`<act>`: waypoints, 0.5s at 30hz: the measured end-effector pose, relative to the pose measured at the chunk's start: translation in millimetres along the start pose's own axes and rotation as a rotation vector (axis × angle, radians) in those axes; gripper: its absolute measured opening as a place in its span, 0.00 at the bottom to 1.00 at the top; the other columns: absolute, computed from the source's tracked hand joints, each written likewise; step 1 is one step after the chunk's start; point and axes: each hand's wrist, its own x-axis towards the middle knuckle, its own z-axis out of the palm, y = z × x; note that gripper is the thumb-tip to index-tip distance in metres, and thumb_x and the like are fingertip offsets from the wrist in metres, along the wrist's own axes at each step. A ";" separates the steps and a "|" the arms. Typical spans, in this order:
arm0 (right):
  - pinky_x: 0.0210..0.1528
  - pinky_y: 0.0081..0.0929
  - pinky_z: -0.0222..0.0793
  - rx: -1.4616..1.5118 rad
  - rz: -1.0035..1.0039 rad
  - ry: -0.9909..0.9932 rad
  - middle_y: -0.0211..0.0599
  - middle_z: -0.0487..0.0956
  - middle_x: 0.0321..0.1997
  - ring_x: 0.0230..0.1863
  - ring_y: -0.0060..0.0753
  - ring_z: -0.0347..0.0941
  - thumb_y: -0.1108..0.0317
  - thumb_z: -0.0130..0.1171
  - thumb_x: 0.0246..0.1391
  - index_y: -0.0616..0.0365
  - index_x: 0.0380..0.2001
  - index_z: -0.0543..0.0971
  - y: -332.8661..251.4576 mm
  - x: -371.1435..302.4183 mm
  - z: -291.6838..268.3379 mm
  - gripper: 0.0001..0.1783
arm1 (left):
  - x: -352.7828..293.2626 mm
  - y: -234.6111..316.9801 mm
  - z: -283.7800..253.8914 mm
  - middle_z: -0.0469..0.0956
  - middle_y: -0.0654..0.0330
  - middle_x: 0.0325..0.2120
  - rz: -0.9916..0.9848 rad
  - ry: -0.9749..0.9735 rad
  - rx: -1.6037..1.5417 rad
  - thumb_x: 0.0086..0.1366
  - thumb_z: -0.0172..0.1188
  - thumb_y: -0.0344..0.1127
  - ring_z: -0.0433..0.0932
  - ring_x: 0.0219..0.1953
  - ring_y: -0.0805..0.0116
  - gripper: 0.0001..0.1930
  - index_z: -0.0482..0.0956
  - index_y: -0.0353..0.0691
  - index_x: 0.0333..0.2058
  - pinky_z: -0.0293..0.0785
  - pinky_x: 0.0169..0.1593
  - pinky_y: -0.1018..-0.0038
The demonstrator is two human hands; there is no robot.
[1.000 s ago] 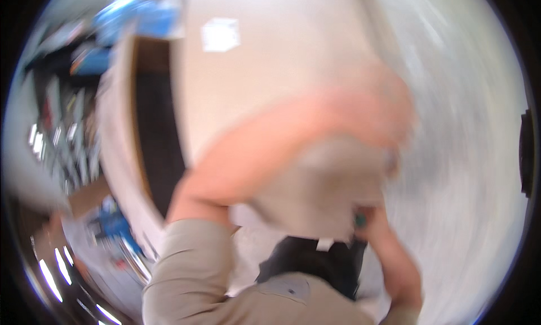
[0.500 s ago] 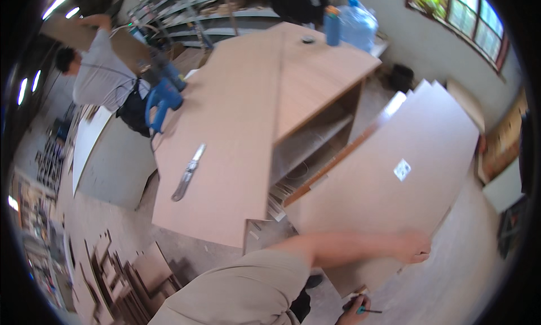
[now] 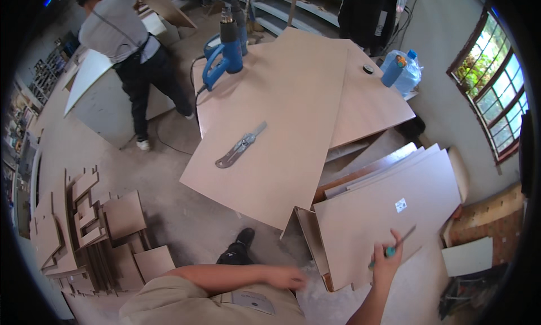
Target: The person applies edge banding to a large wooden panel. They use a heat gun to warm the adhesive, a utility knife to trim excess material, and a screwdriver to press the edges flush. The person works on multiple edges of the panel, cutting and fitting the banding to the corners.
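In my right hand [image 3: 386, 263] is a screwdriver [image 3: 389, 251] with a teal handle, its thin dark shaft pointing up and right. That hand is raised in front of the leaning wooden panels [image 3: 366, 223], the front one bearing a small white label. My left hand [image 3: 286, 278] hangs across my body in front of my shirt, apart from the panels. Its fingers look curled but are smeared by motion. A utility knife [image 3: 239, 146], blade out, lies on the large wooden board [image 3: 287, 99] on the worktable, beyond both hands.
A blue heat gun [image 3: 225, 57] stands at the board's far left, its cord trailing. A blue cup [image 3: 393, 72], a clear plastic jug [image 3: 410, 74] and a tape roll [image 3: 368, 69] are at the far right. Offcuts [image 3: 121, 215] are stacked left. A co-worker [image 3: 121, 37] stands far left.
My left hand has come off the panel's edge and moved left to my body. My right hand has risen with the screwdriver. My view has shifted, and the co-worker appears more fully.
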 end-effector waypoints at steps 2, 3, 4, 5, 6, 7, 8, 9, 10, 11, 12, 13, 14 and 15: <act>0.25 0.20 0.67 -0.032 -0.010 -0.125 0.30 0.71 0.30 0.23 0.20 0.69 0.79 0.59 0.53 0.56 0.62 0.68 -40.4 28.3 27.2 0.32 | -70.7 -48.9 -9.7 0.83 0.49 0.35 -0.247 0.306 0.133 0.73 0.54 0.44 0.83 0.39 0.58 0.16 0.83 0.37 0.42 0.77 0.45 0.64; 0.27 0.21 0.69 -0.095 -0.004 -0.174 0.31 0.72 0.32 0.24 0.21 0.70 0.78 0.59 0.53 0.57 0.63 0.68 -54.8 44.2 44.2 0.32 | -108.4 -73.7 -8.3 0.84 0.51 0.35 -0.317 0.543 0.099 0.71 0.54 0.43 0.84 0.38 0.58 0.16 0.83 0.37 0.43 0.78 0.46 0.65; 0.29 0.22 0.71 -0.107 -0.087 -0.267 0.32 0.73 0.33 0.24 0.21 0.71 0.77 0.59 0.54 0.58 0.63 0.67 -66.4 61.2 61.5 0.32 | -142.9 -99.1 -8.4 0.84 0.50 0.34 -0.432 0.737 -0.073 0.71 0.53 0.42 0.83 0.36 0.54 0.15 0.84 0.37 0.39 0.78 0.44 0.61; 0.33 0.26 0.73 -0.204 -0.087 -0.324 0.36 0.76 0.37 0.29 0.27 0.75 0.76 0.60 0.54 0.59 0.63 0.67 -74.8 79.8 82.0 0.32 | -175.1 -121.7 -2.4 0.84 0.50 0.33 -0.578 0.942 -0.112 0.69 0.54 0.42 0.84 0.36 0.56 0.16 0.84 0.37 0.38 0.78 0.44 0.61; 0.38 0.30 0.76 -0.286 -0.117 -0.375 0.40 0.78 0.41 0.33 0.33 0.78 0.74 0.60 0.54 0.60 0.64 0.67 -80.4 97.7 105.9 0.32 | -205.2 -141.9 -2.4 0.84 0.49 0.33 -0.881 0.938 0.155 0.67 0.54 0.45 0.84 0.37 0.53 0.17 0.84 0.36 0.37 0.78 0.44 0.59; 0.44 0.34 0.75 -0.389 -0.327 -0.370 0.45 0.79 0.45 0.39 0.41 0.79 0.73 0.60 0.54 0.61 0.63 0.67 -83.7 114.8 134.7 0.33 | -237.6 -154.4 4.5 0.84 0.48 0.33 -0.991 0.834 0.284 0.66 0.53 0.46 0.84 0.37 0.51 0.19 0.84 0.36 0.36 0.77 0.45 0.58; 0.50 0.39 0.75 -0.526 -0.471 -0.334 0.50 0.80 0.48 0.46 0.49 0.80 0.71 0.61 0.53 0.61 0.63 0.68 -88.5 130.3 159.7 0.33 | -259.5 -165.1 7.8 0.83 0.46 0.32 -1.134 0.715 0.388 0.66 0.53 0.47 0.83 0.37 0.49 0.20 0.84 0.35 0.36 0.77 0.45 0.56; 0.54 0.42 0.73 -0.528 -0.479 -0.367 0.53 0.80 0.49 0.51 0.54 0.78 0.70 0.62 0.53 0.61 0.62 0.68 -93.7 144.3 181.7 0.32 | -272.4 -173.7 5.9 0.83 0.45 0.32 -1.099 0.613 0.218 0.66 0.53 0.47 0.83 0.37 0.48 0.20 0.84 0.35 0.35 0.77 0.46 0.56; 0.57 0.45 0.71 -0.531 -0.462 -0.385 0.56 0.80 0.50 0.55 0.60 0.75 0.69 0.63 0.52 0.61 0.62 0.69 -98.6 157.8 205.6 0.32 | -285.5 -177.0 6.7 0.83 0.44 0.31 -1.099 0.493 0.040 0.67 0.52 0.47 0.83 0.37 0.47 0.20 0.84 0.34 0.35 0.76 0.46 0.55; 0.55 0.44 0.73 -0.559 -0.519 -0.358 0.56 0.80 0.48 0.52 0.58 0.77 0.68 0.63 0.51 0.57 0.61 0.70 -102.9 170.5 232.5 0.32 | -294.8 -177.3 9.0 0.83 0.43 0.31 -1.119 0.366 -0.153 0.67 0.52 0.47 0.83 0.37 0.46 0.20 0.84 0.34 0.35 0.76 0.46 0.54; 0.52 0.42 0.74 -0.597 -0.573 -0.320 0.56 0.81 0.46 0.50 0.57 0.78 0.68 0.63 0.51 0.54 0.61 0.70 -107.8 181.5 258.5 0.32 | -294.2 -178.3 8.5 0.83 0.43 0.30 -1.057 0.449 -0.118 0.67 0.52 0.47 0.83 0.37 0.47 0.21 0.84 0.34 0.35 0.76 0.45 0.55; 0.54 0.45 0.73 -0.609 -0.581 -0.329 0.57 0.80 0.48 0.51 0.59 0.77 0.68 0.61 0.51 0.56 0.59 0.71 -113.2 191.6 280.1 0.30 | -288.0 -178.8 8.1 0.83 0.43 0.29 -1.021 0.526 -0.096 0.67 0.52 0.48 0.84 0.36 0.47 0.21 0.84 0.33 0.34 0.76 0.44 0.57; 0.56 0.48 0.72 -0.653 -0.548 -0.320 0.58 0.79 0.50 0.53 0.60 0.75 0.69 0.59 0.52 0.59 0.58 0.72 -115.6 198.0 300.7 0.28 | -288.1 -176.0 11.5 0.83 0.43 0.28 -0.997 0.592 -0.079 0.68 0.53 0.48 0.84 0.35 0.48 0.21 0.84 0.33 0.34 0.76 0.43 0.58; 0.56 0.48 0.71 -0.684 -0.543 -0.308 0.57 0.79 0.50 0.53 0.60 0.75 0.69 0.59 0.52 0.59 0.57 0.73 -116.3 201.8 318.2 0.27 | -286.9 -177.5 4.6 0.82 0.46 0.25 -0.998 0.618 -0.149 0.69 0.53 0.49 0.82 0.30 0.55 0.22 0.83 0.33 0.33 0.75 0.39 0.61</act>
